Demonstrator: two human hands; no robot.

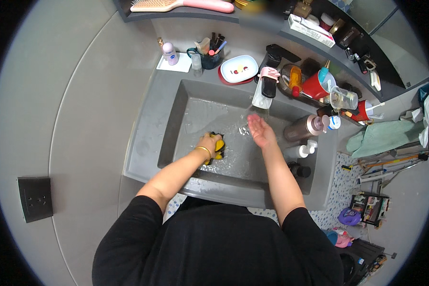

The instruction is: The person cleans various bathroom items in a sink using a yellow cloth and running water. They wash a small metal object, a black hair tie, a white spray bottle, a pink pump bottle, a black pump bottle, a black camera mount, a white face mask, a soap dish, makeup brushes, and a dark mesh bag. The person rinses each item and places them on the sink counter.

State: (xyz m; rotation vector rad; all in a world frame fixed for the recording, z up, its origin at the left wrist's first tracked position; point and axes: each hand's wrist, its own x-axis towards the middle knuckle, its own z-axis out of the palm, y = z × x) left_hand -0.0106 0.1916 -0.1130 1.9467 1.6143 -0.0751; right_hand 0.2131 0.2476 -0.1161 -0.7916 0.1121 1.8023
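Note:
My left hand (208, 142), with a gold bangle at its wrist, presses down on a crumpled yellow and black cloth-like thing (219, 146) on the bottom of the grey sink (169, 138). The fingers are wrapped over it and hide part of it. My right hand (260, 130) is held palm up with its fingers stretched out, just below the tap (269, 87). Nothing lies in that palm. Water wets the basin around both hands, and splashes show near the right fingertips.
Pump bottles, one large and brownish (300, 128) and one white (301, 151), stand along the sink's right side. Behind the basin are a soap dish (239, 69), a dark mug with brushes (211, 58) and a red cup (314, 87). A shelf (267, 23) overhangs the back.

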